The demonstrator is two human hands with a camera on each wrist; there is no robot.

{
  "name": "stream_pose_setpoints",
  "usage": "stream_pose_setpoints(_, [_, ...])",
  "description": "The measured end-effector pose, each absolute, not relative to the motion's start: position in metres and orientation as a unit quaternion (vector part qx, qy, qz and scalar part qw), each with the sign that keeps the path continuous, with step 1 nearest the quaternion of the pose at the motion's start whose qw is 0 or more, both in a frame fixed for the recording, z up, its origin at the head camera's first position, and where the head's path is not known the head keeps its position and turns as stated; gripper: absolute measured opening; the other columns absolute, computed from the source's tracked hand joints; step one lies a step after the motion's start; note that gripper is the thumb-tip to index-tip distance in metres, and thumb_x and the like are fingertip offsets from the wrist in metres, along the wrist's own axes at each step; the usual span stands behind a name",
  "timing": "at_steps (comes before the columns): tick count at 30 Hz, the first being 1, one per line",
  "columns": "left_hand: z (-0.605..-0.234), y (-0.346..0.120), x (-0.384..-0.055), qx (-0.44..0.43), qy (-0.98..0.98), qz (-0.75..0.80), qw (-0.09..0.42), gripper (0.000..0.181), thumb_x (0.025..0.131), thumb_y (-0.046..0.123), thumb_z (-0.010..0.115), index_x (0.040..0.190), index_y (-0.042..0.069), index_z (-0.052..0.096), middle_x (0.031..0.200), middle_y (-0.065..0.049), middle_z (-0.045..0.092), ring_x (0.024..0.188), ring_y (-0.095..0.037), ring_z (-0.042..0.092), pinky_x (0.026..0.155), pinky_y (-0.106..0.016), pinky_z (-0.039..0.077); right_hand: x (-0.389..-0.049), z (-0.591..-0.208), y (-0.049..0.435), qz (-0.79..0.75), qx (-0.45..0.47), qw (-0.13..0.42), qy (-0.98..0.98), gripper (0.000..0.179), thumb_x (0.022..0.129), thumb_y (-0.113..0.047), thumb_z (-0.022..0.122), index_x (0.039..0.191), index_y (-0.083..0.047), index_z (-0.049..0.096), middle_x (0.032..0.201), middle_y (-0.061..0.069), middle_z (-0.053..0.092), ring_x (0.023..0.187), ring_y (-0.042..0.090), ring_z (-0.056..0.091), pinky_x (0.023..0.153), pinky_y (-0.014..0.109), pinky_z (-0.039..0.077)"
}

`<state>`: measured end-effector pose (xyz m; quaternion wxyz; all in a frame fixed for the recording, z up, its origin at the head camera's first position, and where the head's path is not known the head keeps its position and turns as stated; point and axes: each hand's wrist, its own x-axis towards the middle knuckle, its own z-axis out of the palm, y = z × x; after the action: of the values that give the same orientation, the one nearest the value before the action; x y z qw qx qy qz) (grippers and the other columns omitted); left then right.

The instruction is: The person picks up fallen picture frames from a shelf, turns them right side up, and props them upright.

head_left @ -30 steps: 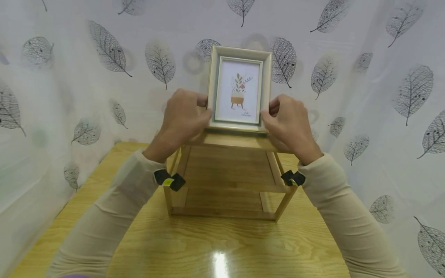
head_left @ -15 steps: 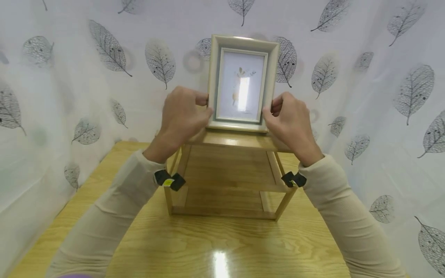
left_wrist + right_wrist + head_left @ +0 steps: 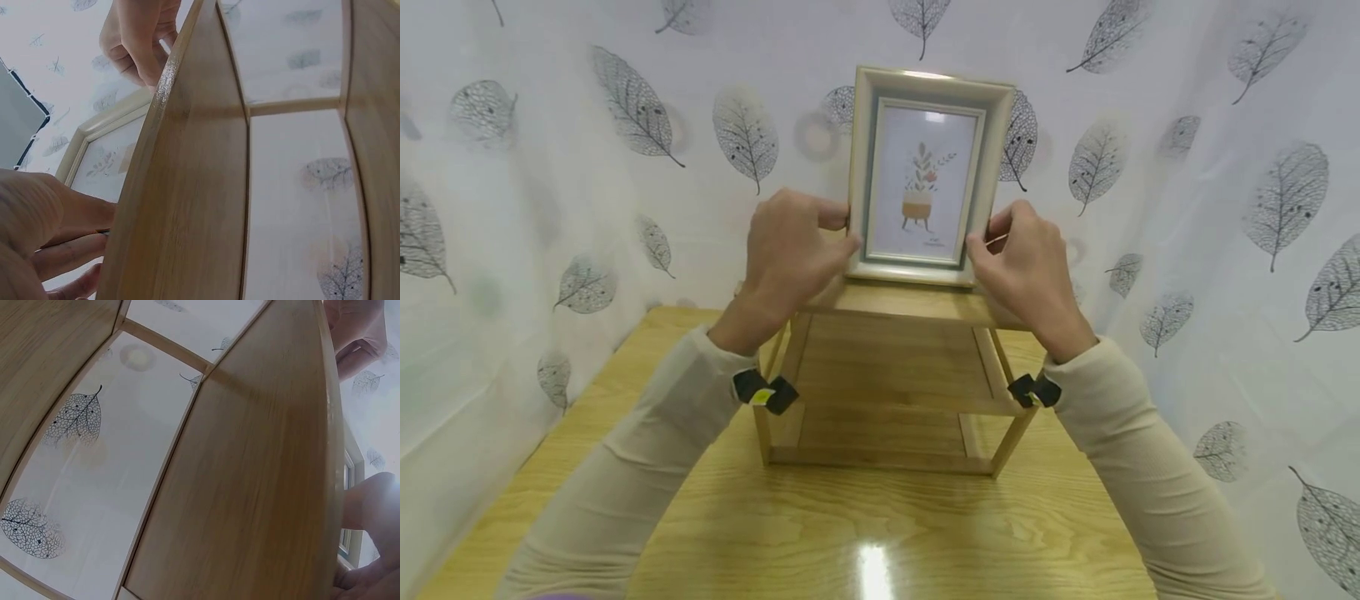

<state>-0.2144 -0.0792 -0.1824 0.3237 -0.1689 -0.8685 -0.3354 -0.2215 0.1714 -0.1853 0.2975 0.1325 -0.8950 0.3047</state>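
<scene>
A cream picture frame [image 3: 928,179] stands near the front of the top board of a wooden shelf unit [image 3: 910,307]. Behind its glass is a print of a potted plant on a legged stand. My left hand [image 3: 793,262] pinches the lower left side of the frame, thumb in front. On the opposite side my right hand [image 3: 1026,271] grips the lower right edge the same way. From the left wrist, part of the frame [image 3: 78,147] shows past the shelf board. The right wrist view has only a strip of it, beside my right hand [image 3: 378,512].
The shelf unit has lower wooden boards [image 3: 887,433] and open sides, and it stands on a wood-grain table [image 3: 850,533]. A pale curtain [image 3: 685,183] printed with dark leaves hangs behind and along both sides. Dark bands [image 3: 763,392] circle both wrists.
The frame's top edge has risen in view and looks larger, as the frame tipped from leaning back to more upright. Glare crossed the glass to its top. Both hands kept their grip.
</scene>
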Motion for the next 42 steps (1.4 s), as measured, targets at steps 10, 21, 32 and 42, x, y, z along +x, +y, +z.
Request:
stream_pose_setpoints(10, [-0.18,-0.083,-0.22,-0.16,-0.881,-0.383,0.228,0.047,0.103,0.031,0.061,0.142,0.005,0.056,0.131,-0.01,0.067,0.109,-0.029,0.067,0.085,-0.038,0.054,-0.222,-0.189,0.173,0.315,0.136,0.302,-0.889,0.017,0.093,-0.015,0.061,0.097,0.002,0.058,0.094,0.02,0.07,0.085,0.032,0.07,0.079,0.045,0.053])
stream_pose_setpoints(21, [-0.182,-0.076,-0.225,-0.163,-0.855,-0.473,0.138,0.043,0.108,0.02,0.048,0.145,-0.002,0.045,0.147,-0.018,0.053,0.136,-0.027,0.051,0.113,-0.035,0.041,-0.221,-0.192,0.171,0.327,0.136,0.286,-0.89,0.019,0.096,-0.013,0.062,0.104,0.004,0.057,0.101,0.021,0.07,0.091,0.033,0.069,0.083,0.046,0.054])
stream_pose_setpoints(32, [-0.182,-0.079,-0.22,-0.164,-0.815,-0.549,0.082,0.038,0.107,0.017,0.05,0.14,-0.001,0.043,0.146,-0.021,0.05,0.135,-0.03,0.051,0.101,-0.035,0.052,-0.222,-0.192,0.17,0.347,0.139,0.268,-0.888,0.021,0.1,-0.012,0.057,0.111,0.006,0.056,0.11,0.023,0.067,0.099,0.035,0.068,0.086,0.046,0.056])
stream_pose_setpoints(42, [-0.182,-0.08,-0.214,-0.184,-0.831,-0.52,0.071,0.038,0.107,0.023,0.05,0.136,0.003,0.039,0.146,-0.021,0.049,0.137,-0.03,0.049,0.107,-0.04,0.048,-0.215,-0.193,0.165,0.367,0.134,0.293,-0.873,0.047,0.097,-0.021,0.066,0.132,0.008,0.055,0.123,0.021,0.058,0.105,0.032,0.064,0.092,0.041,0.056])
